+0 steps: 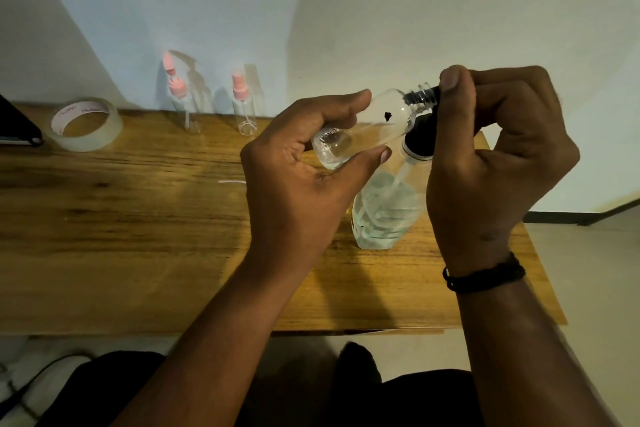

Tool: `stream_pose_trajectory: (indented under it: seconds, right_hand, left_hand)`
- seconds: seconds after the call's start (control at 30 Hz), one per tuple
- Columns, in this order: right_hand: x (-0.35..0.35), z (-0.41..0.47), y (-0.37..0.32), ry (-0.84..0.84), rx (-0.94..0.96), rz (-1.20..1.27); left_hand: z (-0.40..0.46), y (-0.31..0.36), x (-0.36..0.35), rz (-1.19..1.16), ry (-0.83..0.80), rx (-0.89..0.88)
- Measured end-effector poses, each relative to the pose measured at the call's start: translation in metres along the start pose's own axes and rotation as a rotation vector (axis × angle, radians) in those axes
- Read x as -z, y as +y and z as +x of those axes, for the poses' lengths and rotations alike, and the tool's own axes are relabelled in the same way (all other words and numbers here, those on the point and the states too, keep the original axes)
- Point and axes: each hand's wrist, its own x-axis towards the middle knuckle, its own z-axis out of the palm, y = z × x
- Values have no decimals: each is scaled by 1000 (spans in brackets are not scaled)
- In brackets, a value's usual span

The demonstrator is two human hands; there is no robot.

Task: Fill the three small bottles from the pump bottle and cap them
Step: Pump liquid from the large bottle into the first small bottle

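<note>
Pinching the threaded neck, the right hand's fingers (453,80) steady a small clear bottle (367,125) held tilted above the desk (138,218), while the left hand (311,163) cups its rounded base between thumb and fingertips. Thin smooth plastic, it should be light, slick and slightly squeezable; the ridged neck looks the surest hold. Below stands the pump bottle (384,211), clear, part filled. 2 pink-topped small bottles (244,104) wait upright by the wall, near a tape roll (86,125).
</note>
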Motion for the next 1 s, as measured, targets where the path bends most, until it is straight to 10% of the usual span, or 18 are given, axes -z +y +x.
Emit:
stream_pose_trajectory:
  seconds: [1.0]
  right_hand:
    - [-2,-2,1,17,-33,-15]
  left_hand:
    - [-1,0,0,33,9,-19]
